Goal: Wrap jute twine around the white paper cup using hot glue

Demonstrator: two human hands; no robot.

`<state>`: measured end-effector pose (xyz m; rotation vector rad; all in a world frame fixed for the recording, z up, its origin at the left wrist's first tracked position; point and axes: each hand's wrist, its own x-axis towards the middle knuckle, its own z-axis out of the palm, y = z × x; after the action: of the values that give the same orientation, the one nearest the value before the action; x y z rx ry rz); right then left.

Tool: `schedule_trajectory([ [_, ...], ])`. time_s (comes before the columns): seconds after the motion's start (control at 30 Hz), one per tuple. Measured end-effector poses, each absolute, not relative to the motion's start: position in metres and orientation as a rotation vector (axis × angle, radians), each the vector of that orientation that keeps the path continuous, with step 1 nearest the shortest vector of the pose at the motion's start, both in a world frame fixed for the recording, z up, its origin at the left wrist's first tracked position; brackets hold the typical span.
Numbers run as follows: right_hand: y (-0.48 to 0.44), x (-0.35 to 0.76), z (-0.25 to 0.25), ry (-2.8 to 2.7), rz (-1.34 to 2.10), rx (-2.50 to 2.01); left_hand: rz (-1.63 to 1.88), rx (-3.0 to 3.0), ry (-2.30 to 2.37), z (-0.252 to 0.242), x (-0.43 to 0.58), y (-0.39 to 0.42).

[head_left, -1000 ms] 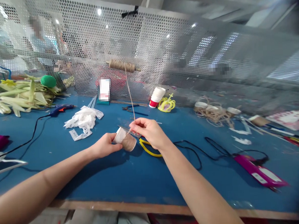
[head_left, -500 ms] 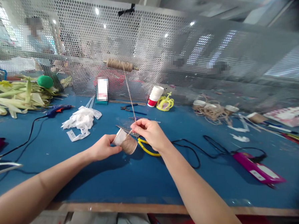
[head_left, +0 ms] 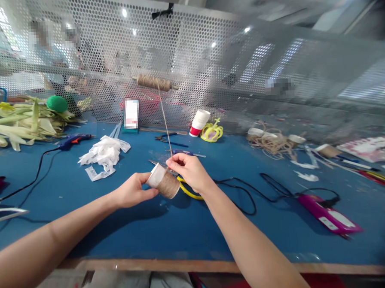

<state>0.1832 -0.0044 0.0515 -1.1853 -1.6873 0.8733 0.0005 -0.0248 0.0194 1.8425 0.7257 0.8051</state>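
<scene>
My left hand [head_left: 135,190] grips a white paper cup [head_left: 156,175] by its rim end, tilted over the table. Brown twine [head_left: 169,184] is wound around the cup's lower part. My right hand [head_left: 189,170] pinches the twine strand close to the cup's upper side. From there the strand rises taut to a twine spool [head_left: 153,82] on a rod at the mesh screen. Behind the cup and right hand lie yellow-handled scissors [head_left: 190,192], partly hidden.
On the blue table [head_left: 171,239] are a glue gun [head_left: 74,141], white plastic strips [head_left: 104,153], pliers [head_left: 169,140], stacked paper cups [head_left: 200,122], a yellow crown-like piece [head_left: 212,131], twine-wrapped cups [head_left: 269,140] and a purple device with a cord [head_left: 328,214]. A perforated screen [head_left: 200,53] stands behind; people are beyond it.
The cup has shifted slightly right and turned a little in my left hand. My right hand has moved slightly left, closer to the cup, still pinching the twine.
</scene>
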Motion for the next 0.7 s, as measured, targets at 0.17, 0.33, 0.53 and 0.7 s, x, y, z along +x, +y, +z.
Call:
schedule_trajectory([
  [0.17, -0.0049, 0.1819, 0.0505, -1.702, 0.851, -1.177, 0.806, 1.881, 0.733, 0.0230, 0.0010, -0.0263],
  [0.33, -0.0061, 0.1819, 0.0518, -1.683, 0.824, -1.183, 0.790, 1.900, 0.742, 0.0223, 0.0000, -0.0258],
  [0.53, -0.0049, 0.1806, 0.0490, -1.686, 0.831, -1.201, 0.799, 1.918, 0.753, 0.0227, 0.0004, -0.0258],
  [0.7, -0.0054, 0.1780, 0.0450, -1.733, 0.856, -1.185, 0.818, 1.966, 0.742, 0.0256, 0.0007, -0.0285],
])
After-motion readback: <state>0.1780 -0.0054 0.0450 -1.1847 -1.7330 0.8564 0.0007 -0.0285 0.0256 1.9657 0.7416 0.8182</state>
